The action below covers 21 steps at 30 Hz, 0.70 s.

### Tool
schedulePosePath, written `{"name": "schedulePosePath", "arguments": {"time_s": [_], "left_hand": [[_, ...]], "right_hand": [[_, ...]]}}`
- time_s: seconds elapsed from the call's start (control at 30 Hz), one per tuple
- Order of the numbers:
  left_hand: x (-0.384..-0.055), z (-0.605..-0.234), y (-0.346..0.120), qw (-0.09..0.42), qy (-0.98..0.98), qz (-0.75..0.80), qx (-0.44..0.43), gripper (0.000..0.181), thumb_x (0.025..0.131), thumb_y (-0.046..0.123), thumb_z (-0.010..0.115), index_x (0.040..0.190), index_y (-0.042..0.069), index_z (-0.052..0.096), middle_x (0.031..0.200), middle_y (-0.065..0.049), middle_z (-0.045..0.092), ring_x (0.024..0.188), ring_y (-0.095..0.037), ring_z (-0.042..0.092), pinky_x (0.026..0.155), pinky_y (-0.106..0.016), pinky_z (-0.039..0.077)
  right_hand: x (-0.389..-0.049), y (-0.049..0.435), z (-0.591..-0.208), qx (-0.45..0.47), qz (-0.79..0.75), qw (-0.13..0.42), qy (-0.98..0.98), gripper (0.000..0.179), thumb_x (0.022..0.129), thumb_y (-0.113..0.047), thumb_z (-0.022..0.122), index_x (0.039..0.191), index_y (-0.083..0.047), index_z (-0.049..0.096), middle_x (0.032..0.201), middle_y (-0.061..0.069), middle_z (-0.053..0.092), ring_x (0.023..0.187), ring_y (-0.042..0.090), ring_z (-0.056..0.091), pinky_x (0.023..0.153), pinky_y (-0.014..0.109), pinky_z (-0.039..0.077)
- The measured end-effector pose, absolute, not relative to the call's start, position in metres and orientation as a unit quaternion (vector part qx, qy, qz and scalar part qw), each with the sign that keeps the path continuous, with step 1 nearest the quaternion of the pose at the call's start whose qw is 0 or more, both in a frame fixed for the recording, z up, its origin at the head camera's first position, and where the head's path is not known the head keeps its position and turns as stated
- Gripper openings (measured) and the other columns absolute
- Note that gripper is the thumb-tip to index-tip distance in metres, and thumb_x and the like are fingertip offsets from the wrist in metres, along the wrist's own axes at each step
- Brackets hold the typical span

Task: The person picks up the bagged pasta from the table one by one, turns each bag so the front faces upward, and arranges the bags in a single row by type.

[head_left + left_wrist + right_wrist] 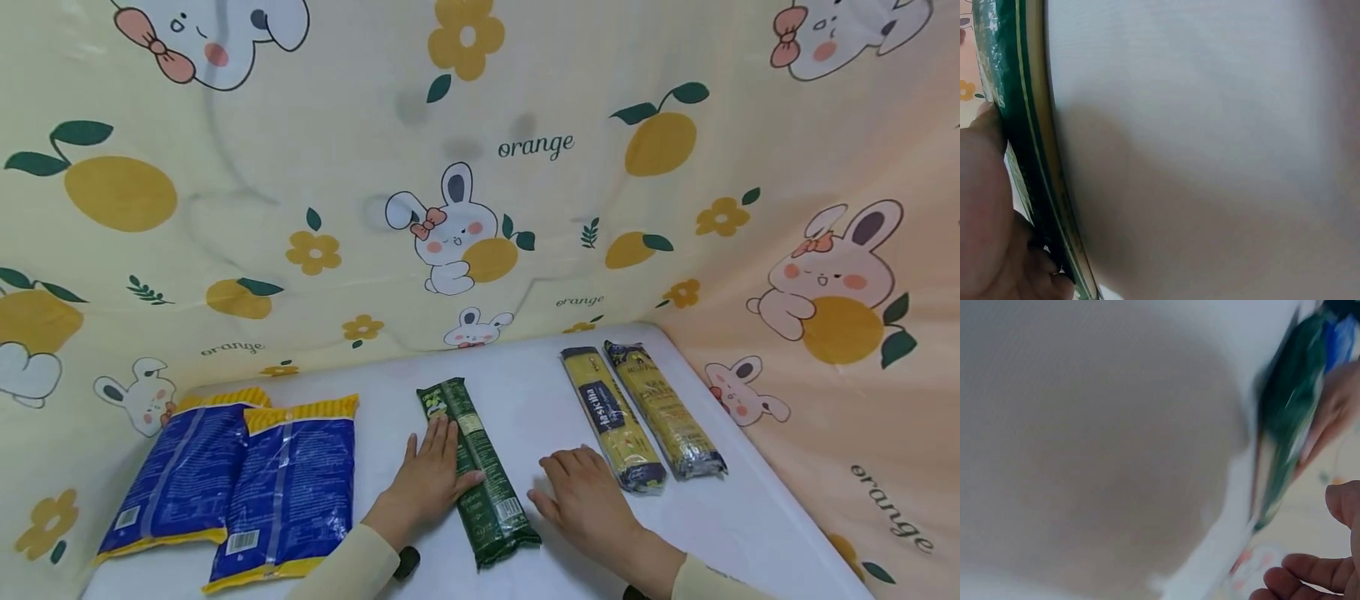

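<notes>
A long green packet (pixel 491 471) with a barcode near its lower end lies on the white table, pointing away from me. My left hand (pixel 429 475) rests on it, fingers stretched along its upper left part and thumb across its middle. In the left wrist view the packet's side (pixel 1035 125) shows, with the thumb against it. To the right of the packet, my right hand (pixel 588 508) hovers or rests low with loosely bent fingers and nothing in it. The right wrist view shows its thumb and fingers (pixel 1316 572) apart, away from the green packet (pixel 1291 394).
Two blue-and-yellow bags (pixel 180 475) overlap at the left of the white table (pixel 390 400). Two long yellow pasta packets (pixel 611 417) lie side by side at the right, just beyond my right hand. A printed cloth (pixel 337 167) hangs behind and at the right.
</notes>
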<state>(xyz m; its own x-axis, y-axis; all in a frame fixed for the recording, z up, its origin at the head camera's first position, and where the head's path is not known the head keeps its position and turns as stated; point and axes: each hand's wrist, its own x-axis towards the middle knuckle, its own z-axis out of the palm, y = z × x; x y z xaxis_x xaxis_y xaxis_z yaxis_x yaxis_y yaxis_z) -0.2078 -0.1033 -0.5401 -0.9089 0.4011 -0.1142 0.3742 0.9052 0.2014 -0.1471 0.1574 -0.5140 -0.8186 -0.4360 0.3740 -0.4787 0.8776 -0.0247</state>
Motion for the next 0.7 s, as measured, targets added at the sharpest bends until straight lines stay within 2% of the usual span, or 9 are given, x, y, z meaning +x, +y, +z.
{"name": "schedulePosePath", "arguments": {"time_s": [0.1, 0.2, 0.33, 0.7], "left_hand": [[-0.208, -0.539, -0.103, 0.068, 0.974, 0.064, 0.204, 0.095, 0.094, 0.073, 0.026, 0.156, 0.003, 0.011, 0.163, -0.019, 0.007, 0.152, -0.033, 0.005, 0.119, -0.058, 0.014], [-0.209, -0.539, -0.104, 0.049, 0.975, 0.038, 0.213, 0.095, 0.093, 0.073, 0.027, 0.155, 0.002, 0.017, 0.162, -0.020, 0.013, 0.151, -0.034, 0.010, 0.120, -0.056, 0.015], [-0.211, -0.539, -0.103, 0.035, 0.974, 0.032, 0.221, 0.096, 0.092, 0.074, 0.029, 0.154, 0.001, 0.023, 0.161, -0.021, 0.018, 0.151, -0.035, 0.015, 0.120, -0.054, 0.017], [-0.213, -0.532, -0.104, 0.064, 0.975, 0.033, 0.212, 0.098, 0.091, 0.076, 0.027, 0.154, 0.002, 0.022, 0.162, -0.019, 0.016, 0.151, -0.034, 0.014, 0.118, -0.059, 0.018]], "right_hand": [[-0.138, 0.141, -0.516, 0.256, 0.057, 0.167, -0.950, 0.037, 0.090, -0.050, 0.065, 0.095, -0.014, 0.065, 0.088, -0.001, 0.062, 0.087, 0.018, 0.058, 0.087, 0.043, 0.046], [-0.133, 0.131, -0.518, 0.258, 0.035, 0.147, -0.954, 0.040, 0.089, -0.056, 0.061, 0.086, -0.016, 0.061, 0.081, -0.003, 0.057, 0.080, 0.016, 0.053, 0.081, 0.040, 0.045], [-0.131, 0.125, -0.521, 0.258, 0.006, 0.132, -0.957, 0.044, 0.089, -0.061, 0.059, 0.082, -0.017, 0.059, 0.077, -0.004, 0.053, 0.076, 0.016, 0.049, 0.075, 0.039, 0.042], [-0.135, 0.119, -0.529, 0.266, -0.009, 0.129, -0.955, 0.045, 0.088, -0.060, 0.061, 0.078, -0.016, 0.053, 0.070, -0.004, 0.044, 0.072, 0.015, 0.041, 0.068, 0.034, 0.035]]}}
